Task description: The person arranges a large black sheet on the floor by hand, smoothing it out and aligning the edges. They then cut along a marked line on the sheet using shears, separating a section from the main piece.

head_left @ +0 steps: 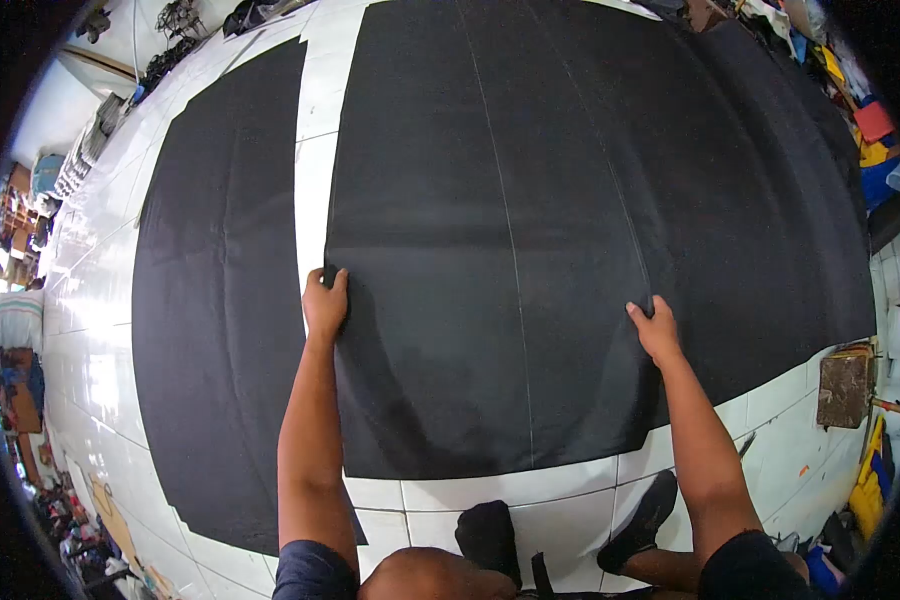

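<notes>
A large sheet of black fabric (440, 330) lies in front of me, with pale lines running lengthwise down it. My left hand (325, 300) is closed on its left edge, thumb on top. On the right, my right hand (656, 328) pinches the same sheet along a folded or raised edge, beside a pale line. Between my hands the near part sags slightly, and its lower border lies above the tiles by my feet. Another black fabric piece (185, 300) lies to the left, past a strip of white floor. More black fabric (770, 230) spreads out on the right.
White glossy floor tiles (90, 350) surround the fabric. A worn brown block (843, 388) stands by the right edge. Piled cloths and coloured items (875, 125) lie at the upper right. Clutter (65, 520) lines the left side. My dark-covered foot (488, 535) is near the fabric's lower border.
</notes>
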`<state>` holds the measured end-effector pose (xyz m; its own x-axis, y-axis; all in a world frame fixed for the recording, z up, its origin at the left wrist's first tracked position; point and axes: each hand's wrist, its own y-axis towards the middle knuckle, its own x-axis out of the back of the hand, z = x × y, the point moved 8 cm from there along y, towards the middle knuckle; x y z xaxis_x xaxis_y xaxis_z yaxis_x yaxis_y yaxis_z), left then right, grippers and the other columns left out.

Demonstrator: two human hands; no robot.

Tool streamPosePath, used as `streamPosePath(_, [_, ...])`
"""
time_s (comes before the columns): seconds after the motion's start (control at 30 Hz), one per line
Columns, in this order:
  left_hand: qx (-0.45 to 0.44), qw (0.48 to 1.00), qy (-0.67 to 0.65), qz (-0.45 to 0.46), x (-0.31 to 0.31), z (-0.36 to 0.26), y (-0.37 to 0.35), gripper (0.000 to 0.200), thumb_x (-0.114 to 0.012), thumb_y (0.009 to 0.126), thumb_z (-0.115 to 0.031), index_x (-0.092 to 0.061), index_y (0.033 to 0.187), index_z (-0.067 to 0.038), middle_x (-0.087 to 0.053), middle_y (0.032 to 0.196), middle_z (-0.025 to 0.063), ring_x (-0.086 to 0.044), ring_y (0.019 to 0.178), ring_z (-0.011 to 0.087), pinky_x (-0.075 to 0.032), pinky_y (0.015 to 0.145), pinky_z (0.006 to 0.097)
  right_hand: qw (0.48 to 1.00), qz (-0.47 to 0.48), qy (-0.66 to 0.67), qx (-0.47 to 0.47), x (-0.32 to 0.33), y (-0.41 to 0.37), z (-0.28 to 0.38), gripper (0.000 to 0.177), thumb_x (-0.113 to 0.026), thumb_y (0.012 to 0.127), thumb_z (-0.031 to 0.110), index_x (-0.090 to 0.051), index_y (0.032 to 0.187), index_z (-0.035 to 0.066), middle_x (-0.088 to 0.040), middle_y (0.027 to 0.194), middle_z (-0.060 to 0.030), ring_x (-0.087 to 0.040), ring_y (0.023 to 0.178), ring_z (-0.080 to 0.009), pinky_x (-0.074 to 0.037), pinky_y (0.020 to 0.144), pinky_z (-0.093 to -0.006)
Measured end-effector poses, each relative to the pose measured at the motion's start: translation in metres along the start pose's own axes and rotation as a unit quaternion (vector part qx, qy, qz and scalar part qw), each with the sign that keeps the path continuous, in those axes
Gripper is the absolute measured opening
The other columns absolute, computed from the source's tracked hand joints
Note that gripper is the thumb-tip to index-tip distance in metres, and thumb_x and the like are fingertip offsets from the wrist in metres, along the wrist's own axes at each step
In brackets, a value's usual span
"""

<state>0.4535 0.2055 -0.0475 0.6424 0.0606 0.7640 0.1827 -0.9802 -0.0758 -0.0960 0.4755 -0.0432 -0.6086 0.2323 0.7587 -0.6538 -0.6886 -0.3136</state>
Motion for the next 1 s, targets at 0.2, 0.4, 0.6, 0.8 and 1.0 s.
streamPosePath(0.2, [-0.017,0.999,0.012,0.049,0.006,0.027,-0.015,0.054,-0.066,0.08,-0.022,-0.054,0.127,0.0,-0.065,0.113,0.0296,-0.062,0.109,0.0434,-0.048,0.094,0.0447,0.998,-0.064,0.004,0.013,-0.013,-0.033,-0.017,0.059,-0.067,0.089,0.031,-0.05,0.132,-0.004,-0.057,0.13,-0.027,-0.056,0.12,-0.0404,-0.045,0.099,-0.0448])
streamPosePath(0.4, [-0.06,0.998,-0.003,-0.001,0.007,0.003,0.007,0.052,-0.07,0.084,-0.026,-0.056,0.128,-0.001,-0.064,0.117,0.0277,-0.06,0.112,0.0433,-0.048,0.096,0.0458,0.995,-0.103,0.017,0.001,-0.013,-0.012,0.003,0.055,-0.068,0.089,0.03,-0.053,0.131,-0.002,-0.06,0.127,-0.0247,-0.056,0.12,-0.0384,-0.043,0.101,-0.0413])
streamPosePath(0.6, [-0.031,0.999,0.0,-0.016,0.017,0.019,-0.008,0.052,-0.072,0.083,-0.029,-0.058,0.124,0.0,-0.067,0.107,0.0257,-0.064,0.103,0.0419,-0.05,0.089,0.0454,0.994,-0.103,-0.024,-0.017,-0.002,-0.026,0.014,0.057,-0.068,0.088,0.036,-0.052,0.132,0.005,-0.06,0.126,-0.024,-0.057,0.118,-0.0416,-0.046,0.096,-0.0466])
streamPosePath(0.8, [-0.006,0.995,0.074,0.063,0.041,0.075,-0.079,0.047,-0.075,0.08,-0.028,-0.06,0.116,-0.001,-0.068,0.091,0.0196,-0.066,0.087,0.0364,-0.051,0.081,0.0441,0.995,-0.071,-0.046,-0.052,0.004,-0.067,-0.048,0.056,-0.07,0.087,0.037,-0.054,0.131,0.008,-0.066,0.113,-0.0166,-0.063,0.104,-0.033,-0.048,0.09,-0.0435])
streamPosePath(1.0, [-0.024,0.993,0.093,0.069,0.053,0.091,-0.146,0.05,-0.078,0.077,-0.023,-0.058,0.118,-0.003,-0.058,0.1,0.0177,-0.059,0.092,0.0344,-0.049,0.083,0.0428,0.991,-0.111,0.044,0.054,-0.003,-0.054,-0.087,0.032,-0.07,0.089,0.023,-0.065,0.113,0.003,-0.069,0.096,-0.0125,-0.067,0.087,-0.0265,-0.052,0.08,-0.0373])
